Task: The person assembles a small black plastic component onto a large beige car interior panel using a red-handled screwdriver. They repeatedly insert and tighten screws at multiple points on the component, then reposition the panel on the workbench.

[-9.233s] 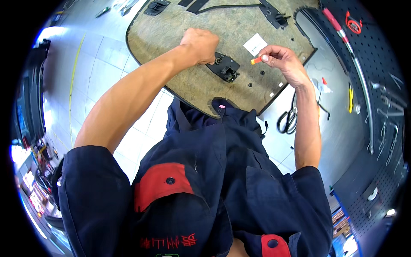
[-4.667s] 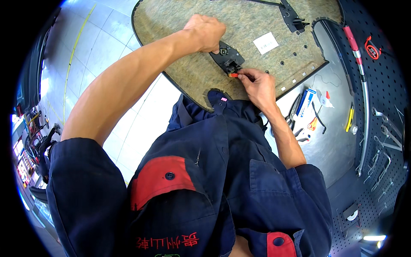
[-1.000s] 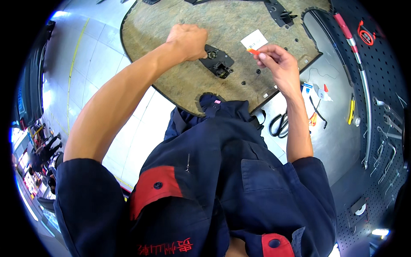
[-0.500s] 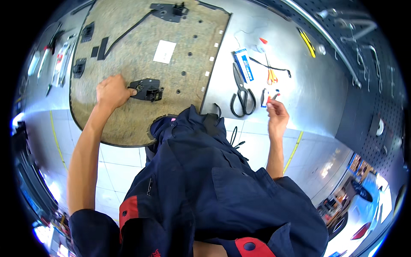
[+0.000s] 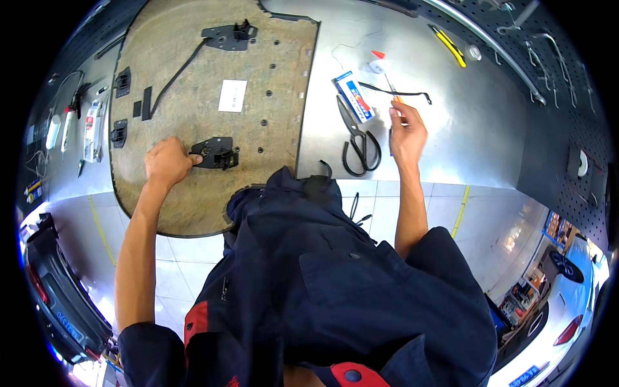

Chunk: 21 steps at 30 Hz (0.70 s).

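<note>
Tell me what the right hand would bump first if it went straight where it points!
Probably the small orange-handled tool in front of the right hand, then the thin, bent black strip. Depth is unclear; hand and tool may be touching.

My right hand (image 5: 407, 132) has left the fleece-backed panel (image 5: 174, 200), where it hung by the white label (image 5: 232, 96) a second ago, and now sits over the metal surface (image 5: 464, 135), fingertips at an orange handle (image 5: 398, 99). I can't tell whether it keeps the small red-orange piece. My view has swung round, bringing in a pale car (image 5: 564, 303) at lower right.
</note>
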Motion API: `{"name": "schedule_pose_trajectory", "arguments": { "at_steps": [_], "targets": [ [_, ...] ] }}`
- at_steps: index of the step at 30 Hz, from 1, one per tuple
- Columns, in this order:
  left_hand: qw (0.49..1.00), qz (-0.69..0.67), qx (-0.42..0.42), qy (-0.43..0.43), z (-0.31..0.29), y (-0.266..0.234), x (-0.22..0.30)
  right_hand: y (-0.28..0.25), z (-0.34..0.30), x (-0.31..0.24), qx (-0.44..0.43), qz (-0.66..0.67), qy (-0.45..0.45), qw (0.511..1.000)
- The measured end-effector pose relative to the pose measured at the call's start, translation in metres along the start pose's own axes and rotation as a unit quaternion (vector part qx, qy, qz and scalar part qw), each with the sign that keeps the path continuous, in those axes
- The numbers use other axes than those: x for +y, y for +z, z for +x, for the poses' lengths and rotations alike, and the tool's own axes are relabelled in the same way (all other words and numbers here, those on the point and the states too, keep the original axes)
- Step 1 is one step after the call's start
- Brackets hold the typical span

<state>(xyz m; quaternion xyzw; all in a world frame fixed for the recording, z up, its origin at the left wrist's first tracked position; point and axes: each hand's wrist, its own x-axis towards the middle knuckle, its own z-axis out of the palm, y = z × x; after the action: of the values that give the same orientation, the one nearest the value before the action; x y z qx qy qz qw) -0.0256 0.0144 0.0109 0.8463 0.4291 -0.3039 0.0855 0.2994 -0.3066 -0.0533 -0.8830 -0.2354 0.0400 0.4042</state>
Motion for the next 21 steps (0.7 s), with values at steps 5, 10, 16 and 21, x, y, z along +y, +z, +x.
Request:
{"name": "schedule_pose_trajectory", "arguments": {
  "at_steps": [5,10,16,21],
  "targets": [
    [1.0,-0.021,0.005,-0.005,-0.001,0.002,-0.002,-0.058,-0.036,0.049,0.087,-0.063,0.188,0.976],
    [1.0,-0.019,-0.02,0.004,0.002,0.006,-0.012,-0.043,-0.026,0.088,0.062,-0.208,0.182,0.959],
    [0.997,-0.056,0.033,0.029,-0.001,0.021,-0.021,-0.06,-0.003,0.105,0.013,-0.161,0.162,0.973],
    [0.996,-0.075,-0.003,0.041,-0.006,0.018,-0.023,0.014,0.014,-0.075,-0.192,0.079,-0.022,0.978]
  ]
}}
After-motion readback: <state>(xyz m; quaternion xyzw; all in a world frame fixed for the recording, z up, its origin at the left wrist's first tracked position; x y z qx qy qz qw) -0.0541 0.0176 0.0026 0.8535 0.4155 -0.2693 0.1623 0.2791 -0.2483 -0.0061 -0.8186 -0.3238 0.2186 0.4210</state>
